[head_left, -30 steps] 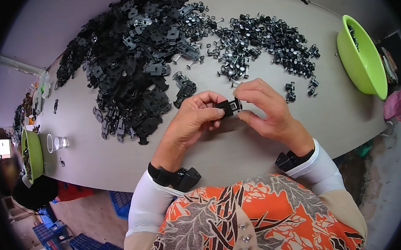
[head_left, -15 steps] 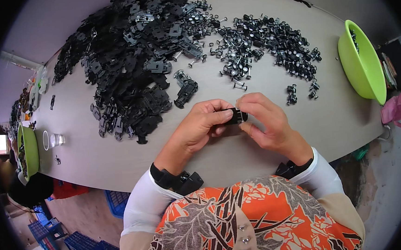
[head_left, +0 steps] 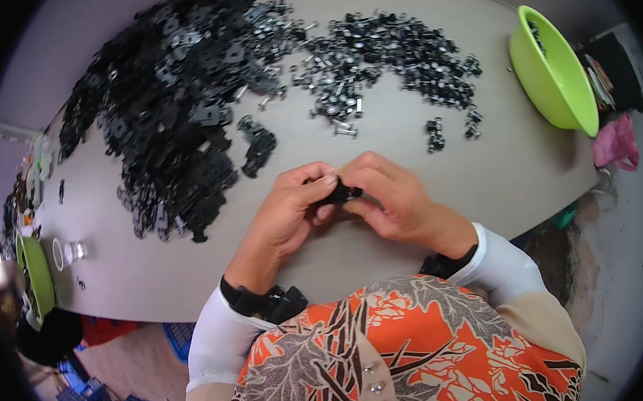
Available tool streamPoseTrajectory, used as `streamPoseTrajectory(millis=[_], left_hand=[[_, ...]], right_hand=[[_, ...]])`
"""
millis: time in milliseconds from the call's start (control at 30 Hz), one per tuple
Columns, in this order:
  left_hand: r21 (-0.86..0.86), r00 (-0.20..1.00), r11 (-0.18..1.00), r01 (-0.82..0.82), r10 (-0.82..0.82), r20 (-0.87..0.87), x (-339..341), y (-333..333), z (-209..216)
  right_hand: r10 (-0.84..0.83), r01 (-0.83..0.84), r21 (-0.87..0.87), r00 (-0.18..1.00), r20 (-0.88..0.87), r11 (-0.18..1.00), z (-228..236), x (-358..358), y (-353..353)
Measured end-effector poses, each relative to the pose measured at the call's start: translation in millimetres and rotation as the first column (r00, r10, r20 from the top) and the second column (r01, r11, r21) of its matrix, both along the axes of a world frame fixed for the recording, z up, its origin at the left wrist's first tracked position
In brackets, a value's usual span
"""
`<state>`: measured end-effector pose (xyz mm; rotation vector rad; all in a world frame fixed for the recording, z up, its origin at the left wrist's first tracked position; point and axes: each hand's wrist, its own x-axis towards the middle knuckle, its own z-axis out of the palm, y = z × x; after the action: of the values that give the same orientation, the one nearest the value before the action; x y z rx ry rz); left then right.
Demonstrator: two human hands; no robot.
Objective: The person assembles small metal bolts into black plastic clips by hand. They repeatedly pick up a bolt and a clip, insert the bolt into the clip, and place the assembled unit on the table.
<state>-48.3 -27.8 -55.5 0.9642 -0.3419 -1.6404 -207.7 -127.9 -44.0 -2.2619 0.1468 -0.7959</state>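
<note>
Grasping one black part [head_left: 344, 193] together, left grip [head_left: 286, 209] and right grip [head_left: 387, 199] are over the surface [head_left: 148, 276], near a dark pile [head_left: 170, 114].

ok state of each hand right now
Left hand: closed, holding a small black part.
Right hand: closed on the same part's right end.

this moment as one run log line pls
left hand: holding small black part | right hand: at its right end | far left: black plate heap | far middle: wheel-and-axle pile | right: green basin
</note>
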Motion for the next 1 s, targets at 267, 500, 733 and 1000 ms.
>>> streamPoseTrajectory(millis=[267, 500, 733, 1000], left_hand=[[0.000, 0.993, 0.998, -0.063, 0.063, 0.097, 5, -2, -1], [0.043, 0.995, 0.999, -0.016, 0.012, 0.099, 1, -4, 8], [-0.050, 0.987, 0.999, 0.021, -0.029, -0.156, 6, -6, -1], [-0.058, 0.982, 0.998, -0.017, 0.005, -0.191, 6, -3, -4]], right_hand=[[-0.455, 0.454, -0.072, 0.848, -0.271, 0.888, 23, -45, -63], [-0.439, 0.322, -0.345, 0.828, -0.349, 0.882, 10, -46, -106], [-0.018, -0.009, 0.475, 0.998, 0.053, 0.880, 28, -3, -32], [-0.040, 0.040, 0.032, 0.999, -0.019, 0.999, 7, 2, -11]])
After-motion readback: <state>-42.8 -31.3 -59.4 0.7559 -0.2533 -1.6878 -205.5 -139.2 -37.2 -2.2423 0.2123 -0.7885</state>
